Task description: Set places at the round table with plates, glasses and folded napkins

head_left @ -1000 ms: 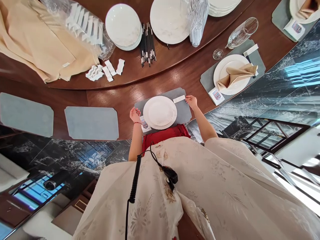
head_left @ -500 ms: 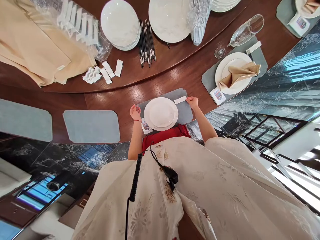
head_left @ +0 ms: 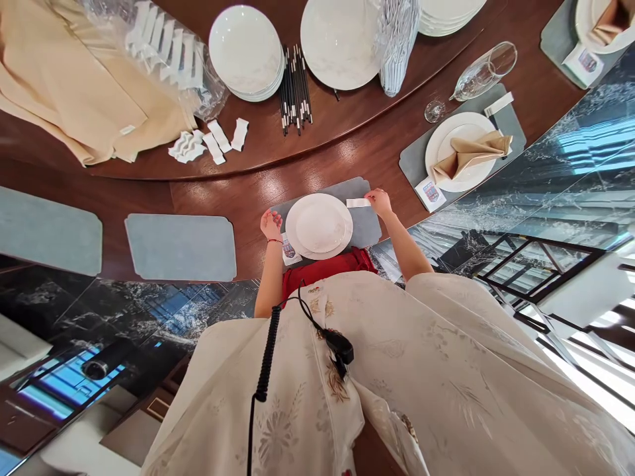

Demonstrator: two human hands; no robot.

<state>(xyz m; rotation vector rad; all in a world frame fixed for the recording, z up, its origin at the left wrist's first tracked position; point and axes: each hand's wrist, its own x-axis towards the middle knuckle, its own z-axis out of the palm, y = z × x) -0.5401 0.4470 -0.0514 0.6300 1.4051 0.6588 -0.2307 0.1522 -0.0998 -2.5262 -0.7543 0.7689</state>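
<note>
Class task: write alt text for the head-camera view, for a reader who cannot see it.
A person's right hand touches a narrow white strip on a grey placemat, and the left hand sits beside a round white plate on the mat, all on a dark polished wooden table.

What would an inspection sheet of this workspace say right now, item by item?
Surface: polished dark wood table, with bare grey mats on it.
Job's things: stacked white plates on a grey mat; white paper strip; small printed card.
Clutter: beige napkins, bagged white paper pieces, plate stack, chopsticks, wine glass.
Hands: left hand open, beside the plates; right hand at the strip's end, grip unclear.
Cables: coiled black cable hanging down the person's front.
Surroundings: dark marble floor beyond the table.
</note>
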